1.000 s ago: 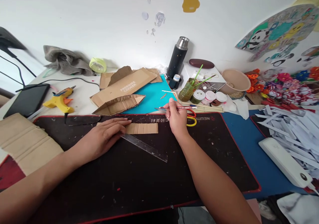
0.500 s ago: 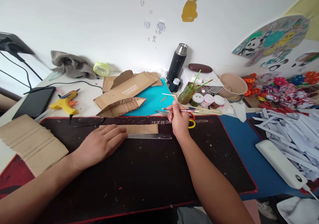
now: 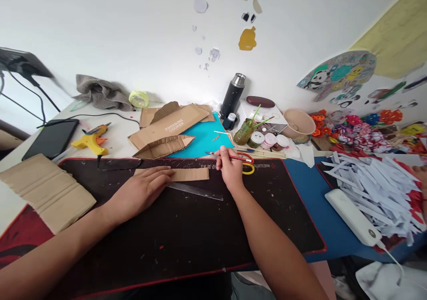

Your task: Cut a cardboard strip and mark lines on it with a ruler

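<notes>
My left hand [image 3: 142,191] lies over the left part of a cardboard strip [image 3: 193,174] on the black mat, its fingers together and pressing down. A clear ruler [image 3: 200,192] slants out to the right from beneath that hand, apart from the strip at its far end. My right hand [image 3: 230,169] is closed around a thin red pencil [image 3: 240,158], right of the strip's end. Scissors with red and yellow handles [image 3: 248,169] lie just behind my right hand, which partly hides them.
Cut cardboard pieces [image 3: 173,124] lie on a blue sheet [image 3: 207,135] behind the mat. A yellow glue gun [image 3: 90,143] is at left. Paint jars [image 3: 256,139] and a black flask [image 3: 233,94] stand behind; paper strips [image 3: 373,189] and a white power bank [image 3: 352,217] are at right.
The ruler's right end has swung toward me, away from the strip. My right hand, with the pencil, has moved slightly left and nearer. The camera view has shifted.
</notes>
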Action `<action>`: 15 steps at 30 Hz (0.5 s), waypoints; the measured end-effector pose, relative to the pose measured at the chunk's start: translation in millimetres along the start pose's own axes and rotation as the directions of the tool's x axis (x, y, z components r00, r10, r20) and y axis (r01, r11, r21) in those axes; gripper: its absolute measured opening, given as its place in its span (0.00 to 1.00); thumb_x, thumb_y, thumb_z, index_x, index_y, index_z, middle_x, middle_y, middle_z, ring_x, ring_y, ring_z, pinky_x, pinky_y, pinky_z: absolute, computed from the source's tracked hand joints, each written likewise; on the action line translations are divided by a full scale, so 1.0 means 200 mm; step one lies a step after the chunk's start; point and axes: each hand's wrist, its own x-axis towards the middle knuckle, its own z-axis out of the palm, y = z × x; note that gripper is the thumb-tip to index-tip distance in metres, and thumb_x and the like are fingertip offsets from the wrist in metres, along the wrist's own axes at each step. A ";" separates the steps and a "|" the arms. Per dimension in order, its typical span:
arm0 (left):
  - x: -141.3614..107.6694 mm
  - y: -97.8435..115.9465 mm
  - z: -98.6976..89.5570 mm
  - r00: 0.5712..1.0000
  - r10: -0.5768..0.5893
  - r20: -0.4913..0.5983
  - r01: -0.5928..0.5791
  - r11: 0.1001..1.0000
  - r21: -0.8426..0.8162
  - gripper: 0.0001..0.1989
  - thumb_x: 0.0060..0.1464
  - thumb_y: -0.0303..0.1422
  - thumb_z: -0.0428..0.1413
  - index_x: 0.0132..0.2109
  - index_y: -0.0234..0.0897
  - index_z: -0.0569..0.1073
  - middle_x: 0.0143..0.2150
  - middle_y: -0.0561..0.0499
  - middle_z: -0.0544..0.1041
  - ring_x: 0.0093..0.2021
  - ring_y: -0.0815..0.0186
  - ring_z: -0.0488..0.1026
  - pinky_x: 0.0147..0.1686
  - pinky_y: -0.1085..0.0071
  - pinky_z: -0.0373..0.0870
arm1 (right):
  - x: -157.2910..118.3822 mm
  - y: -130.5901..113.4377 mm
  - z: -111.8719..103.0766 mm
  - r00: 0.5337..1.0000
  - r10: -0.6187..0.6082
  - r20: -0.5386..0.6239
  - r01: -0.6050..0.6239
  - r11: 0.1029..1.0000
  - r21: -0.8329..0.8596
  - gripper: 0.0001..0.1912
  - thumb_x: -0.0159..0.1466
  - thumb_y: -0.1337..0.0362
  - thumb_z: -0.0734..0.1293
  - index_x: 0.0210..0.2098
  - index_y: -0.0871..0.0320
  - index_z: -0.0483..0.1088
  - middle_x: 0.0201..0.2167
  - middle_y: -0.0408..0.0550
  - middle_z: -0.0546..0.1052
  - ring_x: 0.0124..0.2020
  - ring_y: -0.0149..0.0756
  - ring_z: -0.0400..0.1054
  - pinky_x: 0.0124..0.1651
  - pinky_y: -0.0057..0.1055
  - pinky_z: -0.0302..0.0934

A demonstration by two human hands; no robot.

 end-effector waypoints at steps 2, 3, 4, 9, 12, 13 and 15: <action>0.00 -0.03 0.00 1.000 -0.015 0.008 0.016 0.997 -0.075 0.14 0.79 0.35 0.48 0.55 0.41 0.79 0.63 0.45 0.84 0.63 0.57 0.82 0.59 0.60 0.81 | -0.01 0.00 -0.01 1.000 0.005 0.023 -0.005 1.000 -0.004 0.31 0.70 0.32 0.68 0.33 0.55 0.75 0.17 0.37 0.68 0.19 0.31 0.63 0.25 0.30 0.58; -0.01 -0.05 0.00 1.000 -0.015 0.014 0.016 0.994 -0.113 0.14 0.79 0.34 0.48 0.55 0.41 0.79 0.63 0.45 0.84 0.63 0.57 0.82 0.59 0.61 0.81 | -0.02 0.00 -0.02 0.999 0.002 0.040 -0.002 1.000 -0.013 0.31 0.71 0.32 0.68 0.34 0.55 0.76 0.18 0.37 0.69 0.19 0.31 0.64 0.24 0.29 0.58; -0.01 -0.07 -0.01 1.000 -0.010 0.019 0.013 0.989 -0.146 0.14 0.79 0.34 0.48 0.55 0.41 0.79 0.63 0.45 0.84 0.63 0.58 0.82 0.59 0.61 0.82 | -0.04 -0.01 -0.02 0.998 -0.007 0.059 0.009 1.000 -0.029 0.30 0.71 0.33 0.68 0.35 0.55 0.76 0.19 0.38 0.70 0.20 0.32 0.65 0.24 0.29 0.58; -0.02 -0.12 -0.04 0.999 -0.018 0.034 0.025 0.975 -0.221 0.13 0.77 0.33 0.49 0.51 0.41 0.80 0.62 0.45 0.85 0.63 0.58 0.83 0.60 0.60 0.82 | -0.17 -0.04 -0.09 0.975 -0.059 0.215 0.095 0.983 -0.159 0.25 0.75 0.40 0.66 0.40 0.55 0.79 0.26 0.43 0.77 0.26 0.35 0.71 0.29 0.30 0.65; -0.02 -0.11 -0.04 1.000 -0.022 0.014 0.024 0.977 -0.210 0.12 0.77 0.34 0.51 0.49 0.41 0.80 0.62 0.44 0.85 0.62 0.58 0.83 0.60 0.59 0.83 | -0.29 -0.08 -0.13 0.927 -0.124 0.353 0.230 0.933 -0.277 0.18 0.76 0.45 0.69 0.43 0.53 0.81 0.35 0.47 0.82 0.35 0.38 0.76 0.39 0.34 0.70; -0.01 -0.10 -0.04 1.000 -0.014 0.002 0.014 0.980 -0.201 0.12 0.76 0.34 0.52 0.49 0.41 0.80 0.61 0.44 0.85 0.62 0.58 0.83 0.60 0.59 0.83 | -0.32 -0.10 -0.15 0.902 -0.158 0.402 0.290 0.911 -0.293 0.17 0.76 0.46 0.70 0.45 0.53 0.81 0.36 0.47 0.82 0.36 0.39 0.77 0.41 0.35 0.71; 0.00 -0.08 -0.05 0.999 0.004 -0.034 -0.010 0.983 -0.182 0.11 0.76 0.34 0.53 0.49 0.41 0.80 0.60 0.45 0.86 0.61 0.58 0.84 0.59 0.60 0.83 | -0.38 -0.12 -0.17 0.841 -0.200 0.503 0.387 0.872 -0.299 0.17 0.75 0.45 0.71 0.49 0.52 0.80 0.36 0.48 0.81 0.39 0.41 0.78 0.46 0.38 0.72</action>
